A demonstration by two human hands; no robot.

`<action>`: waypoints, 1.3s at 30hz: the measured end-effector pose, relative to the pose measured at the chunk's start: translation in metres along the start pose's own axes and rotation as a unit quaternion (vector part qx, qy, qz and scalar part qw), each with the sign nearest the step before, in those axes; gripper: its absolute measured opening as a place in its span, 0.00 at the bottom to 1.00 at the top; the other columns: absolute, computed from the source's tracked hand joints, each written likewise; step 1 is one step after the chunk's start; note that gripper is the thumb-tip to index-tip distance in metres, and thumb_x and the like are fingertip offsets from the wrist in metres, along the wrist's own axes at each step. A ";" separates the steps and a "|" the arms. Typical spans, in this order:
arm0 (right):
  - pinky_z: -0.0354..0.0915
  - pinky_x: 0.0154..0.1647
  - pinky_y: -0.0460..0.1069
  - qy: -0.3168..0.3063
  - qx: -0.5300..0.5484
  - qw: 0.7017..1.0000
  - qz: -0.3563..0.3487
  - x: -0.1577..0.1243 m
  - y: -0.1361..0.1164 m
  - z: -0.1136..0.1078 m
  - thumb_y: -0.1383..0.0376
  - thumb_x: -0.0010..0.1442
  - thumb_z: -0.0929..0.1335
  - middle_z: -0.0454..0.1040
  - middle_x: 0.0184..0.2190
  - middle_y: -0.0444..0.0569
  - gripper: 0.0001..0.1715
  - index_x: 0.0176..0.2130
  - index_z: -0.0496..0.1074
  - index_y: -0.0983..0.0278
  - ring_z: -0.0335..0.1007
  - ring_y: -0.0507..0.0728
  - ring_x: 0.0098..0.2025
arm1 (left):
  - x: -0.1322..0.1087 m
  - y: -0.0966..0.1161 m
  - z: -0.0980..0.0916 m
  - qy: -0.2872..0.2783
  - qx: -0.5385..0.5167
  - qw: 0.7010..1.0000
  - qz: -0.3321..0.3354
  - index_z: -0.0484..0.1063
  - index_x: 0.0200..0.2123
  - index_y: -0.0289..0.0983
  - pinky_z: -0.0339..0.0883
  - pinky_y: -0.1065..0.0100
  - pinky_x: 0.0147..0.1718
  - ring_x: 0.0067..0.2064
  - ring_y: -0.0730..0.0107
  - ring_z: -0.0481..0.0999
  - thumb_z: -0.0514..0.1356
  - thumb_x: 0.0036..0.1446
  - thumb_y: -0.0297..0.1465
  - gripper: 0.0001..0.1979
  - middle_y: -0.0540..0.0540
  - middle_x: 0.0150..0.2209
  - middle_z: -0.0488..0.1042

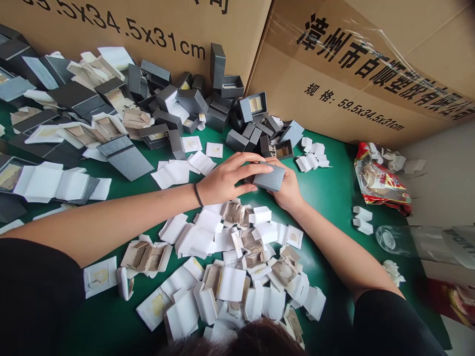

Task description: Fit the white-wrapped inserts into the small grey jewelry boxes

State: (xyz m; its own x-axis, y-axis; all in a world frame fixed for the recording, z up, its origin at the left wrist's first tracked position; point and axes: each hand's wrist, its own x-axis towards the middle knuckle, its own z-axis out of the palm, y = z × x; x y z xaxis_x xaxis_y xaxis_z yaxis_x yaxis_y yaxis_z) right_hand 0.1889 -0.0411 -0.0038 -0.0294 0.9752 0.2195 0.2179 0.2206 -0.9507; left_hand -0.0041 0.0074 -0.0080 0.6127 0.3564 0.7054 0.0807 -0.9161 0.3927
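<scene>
Green table (330, 193) | left hand (228, 177), right hand (288, 188): grey box (270, 179) | open box (243, 110): insert (256, 105)

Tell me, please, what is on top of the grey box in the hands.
On the box lies a fingertip of the left hand; the right hand grips its right end. Its inside and underside are covered, so unseen.

Above the table (326, 183), a box (271, 178) is held between the left hand (230, 177) and the right hand (288, 187), and nearer to the person a heap of card inserts (232, 284) is spread. Behind and to the left, many other boxes (79, 96) are piled, with inserts among them, and at the back two cartons (284, 89) are placed side by side. At the right edge, a food bag (384, 185) is laid, and before it a bottle (399, 241) is found
</scene>
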 end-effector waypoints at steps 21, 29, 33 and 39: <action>0.67 0.51 0.52 -0.034 -0.095 0.994 -0.032 -0.002 -0.003 0.004 0.55 0.55 0.66 0.68 0.43 0.50 0.15 0.37 0.65 0.64 0.66 0.53 0.45 | -0.004 0.001 0.002 -0.024 0.034 0.999 0.009 0.64 0.60 0.47 0.73 0.66 0.54 0.56 0.69 0.70 0.57 0.59 0.28 0.25 0.41 0.54 0.66; 0.69 0.43 0.48 0.036 -0.048 0.998 0.021 -0.003 0.002 0.007 0.53 0.53 0.68 0.69 0.38 0.47 0.20 0.39 0.61 0.62 0.66 0.50 0.39 | -0.003 0.001 0.001 -0.024 0.036 0.997 -0.065 0.66 0.58 0.47 0.72 0.66 0.55 0.56 0.71 0.69 0.57 0.60 0.29 0.23 0.43 0.55 0.67; 0.71 0.46 0.50 0.006 -0.038 0.999 0.006 -0.002 -0.002 0.006 0.49 0.51 0.69 0.67 0.47 0.50 0.29 0.47 0.61 0.60 0.67 0.54 0.46 | -0.003 0.002 0.001 -0.012 0.013 0.995 -0.097 0.68 0.57 0.46 0.71 0.66 0.57 0.57 0.72 0.70 0.58 0.59 0.30 0.22 0.44 0.56 0.67; 0.74 0.44 0.49 -0.033 0.022 0.999 0.027 -0.001 -0.004 0.005 0.48 0.46 0.74 0.65 0.52 0.51 0.38 0.51 0.60 0.58 0.68 0.54 0.49 | -0.002 0.001 0.000 0.001 -0.047 0.990 -0.133 0.70 0.55 0.44 0.66 0.66 0.64 0.62 0.71 0.68 0.58 0.59 0.33 0.20 0.46 0.62 0.65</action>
State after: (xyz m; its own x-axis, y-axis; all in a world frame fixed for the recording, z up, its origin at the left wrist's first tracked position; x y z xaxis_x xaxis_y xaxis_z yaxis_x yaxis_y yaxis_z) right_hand 0.1830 -0.0424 -0.0009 -0.0841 0.9846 0.1533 0.1776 0.1662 -0.9700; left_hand -0.0058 0.0060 -0.0090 0.5773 0.5836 0.5711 0.1661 -0.7687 0.6177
